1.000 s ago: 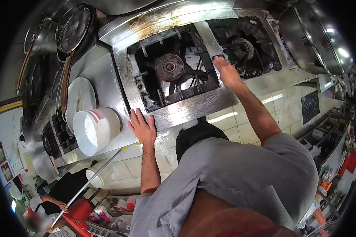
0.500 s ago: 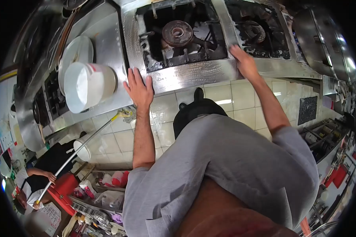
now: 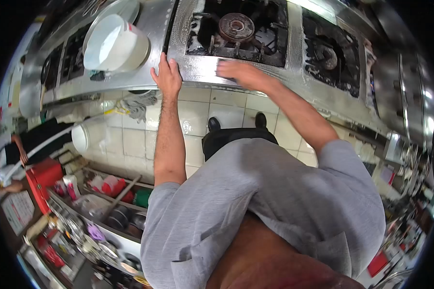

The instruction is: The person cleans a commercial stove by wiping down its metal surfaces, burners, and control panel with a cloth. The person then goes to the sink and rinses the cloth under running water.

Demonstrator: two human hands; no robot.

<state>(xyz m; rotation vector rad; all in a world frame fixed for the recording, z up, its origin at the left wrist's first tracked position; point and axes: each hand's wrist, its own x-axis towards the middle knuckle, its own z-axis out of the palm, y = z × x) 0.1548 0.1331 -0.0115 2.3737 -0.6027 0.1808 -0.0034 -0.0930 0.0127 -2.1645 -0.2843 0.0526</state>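
Note:
My left hand point(image 3: 169, 76) rests with its fingers apart on the front edge of the steel counter point(image 3: 152, 72), beside the dark gap along the stove. Blurred by motion, my right hand point(image 3: 234, 71) lies on the wet steel front strip of the stove point(image 3: 197, 70). Its fingers are pressed together over something dark, mostly hidden beneath them. Just beyond it is a black burner well with a round rusty burner point(image 3: 236, 27). A second burner point(image 3: 327, 58) sits farther right. White suds streak the steel around both wells.
A white bucket point(image 3: 135, 48) stands on the counter at left, before a round lid point(image 3: 130, 10). Below, a mop head point(image 3: 137, 105) and a white pail point(image 3: 80, 138) are on the tiled floor. At far left another person's hand point(image 3: 23, 156) is near the mop pole.
My right hand has moved left, from the strip between the burners to the front strip. My left hand stays at the counter edge. The view has tilted down, and the mop pole has shifted.

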